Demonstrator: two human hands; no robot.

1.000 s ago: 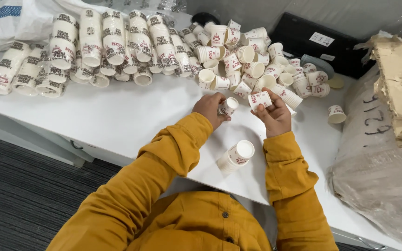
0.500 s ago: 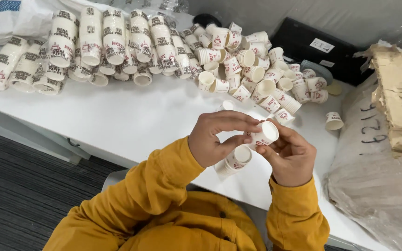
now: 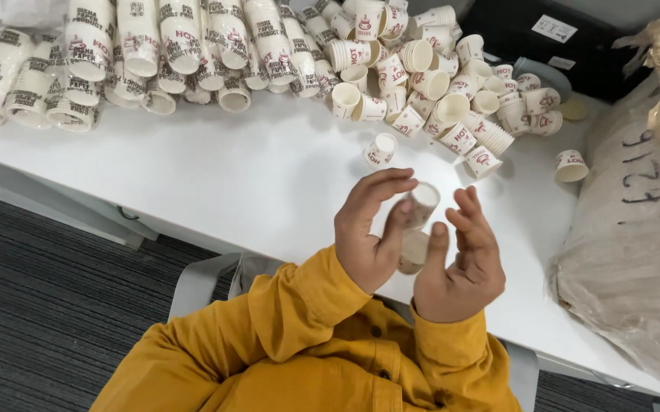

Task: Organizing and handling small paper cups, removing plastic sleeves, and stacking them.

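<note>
A small white paper cup [image 3: 422, 204] sits just right of the frame's centre, pinched between the thumb and fingers of the left hand [image 3: 368, 229], its open mouth turned toward the upper right. Right below it a second cup or short stack [image 3: 412, 252] shows between the two palms; which hand bears it cannot be told. The right hand [image 3: 459, 267] stands beside the cups with its fingers spread and loose, grasping nothing that can be seen. Both wrists come out of mustard-yellow sleeves [image 3: 292, 320] filling the bottom middle of the frame. Under the hands lies a plain white table [image 3: 215, 175], smooth and matte, its near edge running from the left side down toward the lower right. One lone cup [image 3: 380, 149] lies on its side just above the hands, and another [image 3: 571, 165] rests apart at the right. A loose heap of cups [image 3: 452, 84] fills the upper middle, and long nested rows of cups [image 3: 154, 46] lie across the upper left. A bulky sack wrapped in clear plastic [image 3: 635, 244] takes the right edge, with a black case [image 3: 528, 38] at the top right. Dark ribbed carpet [image 3: 48, 305] covers the floor at the lower left.
</note>
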